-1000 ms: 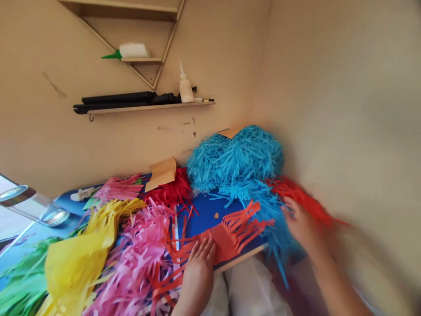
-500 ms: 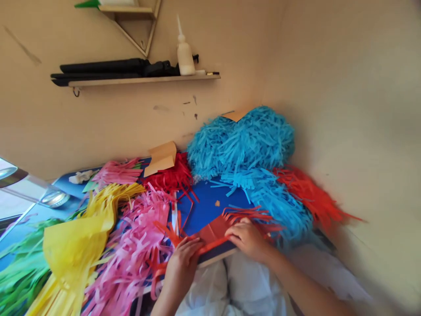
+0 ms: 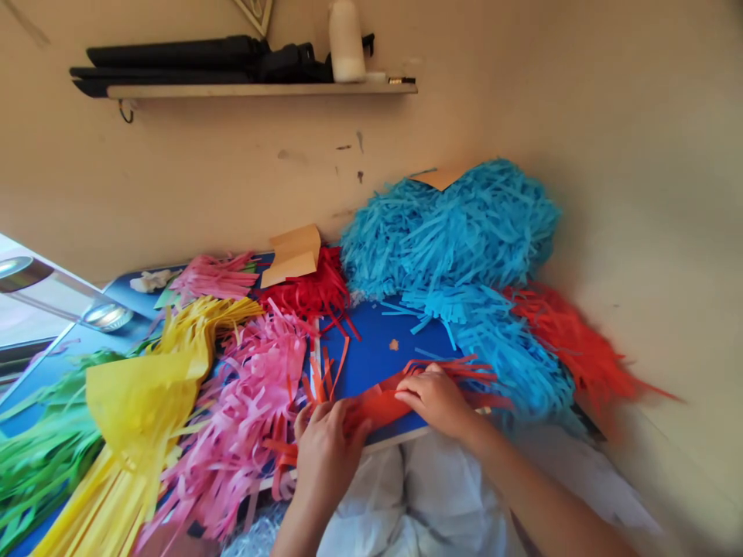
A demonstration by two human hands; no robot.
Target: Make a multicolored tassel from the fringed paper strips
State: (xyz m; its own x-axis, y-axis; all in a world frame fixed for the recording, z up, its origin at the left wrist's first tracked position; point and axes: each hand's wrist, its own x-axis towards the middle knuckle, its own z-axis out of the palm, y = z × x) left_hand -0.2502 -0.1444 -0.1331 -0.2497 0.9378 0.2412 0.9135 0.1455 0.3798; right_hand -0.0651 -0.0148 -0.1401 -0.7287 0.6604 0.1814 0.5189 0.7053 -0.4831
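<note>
A red-orange fringed paper (image 3: 377,404) lies across the blue tabletop's (image 3: 371,344) front edge, its plain band folded over and cut strips spreading at both ends. My left hand (image 3: 330,439) is closed over the band's left part, fingers curled and thumb on the near side. Farther right, my right hand (image 3: 434,398) pinches the band near the loose strips, thumb and fingertips together. Its underside is hidden by my hands. Pink fringed paper (image 3: 255,425) heaps up just left of my left hand.
Blue fringed paper (image 3: 464,232) is piled against the wall, with red fringe (image 3: 574,340) beside it. Yellow fringed paper (image 3: 139,387) and green fringe (image 3: 46,441) cover the left side. A clear lamp-like object (image 3: 104,316) stands there. Above runs a wall shelf (image 3: 261,90) with a white bottle (image 3: 347,46).
The red-orange paper's flat sheet has been folded into a narrower band. My left hand has turned over it, and my right hand stays pinched. The view has tilted down slightly.
</note>
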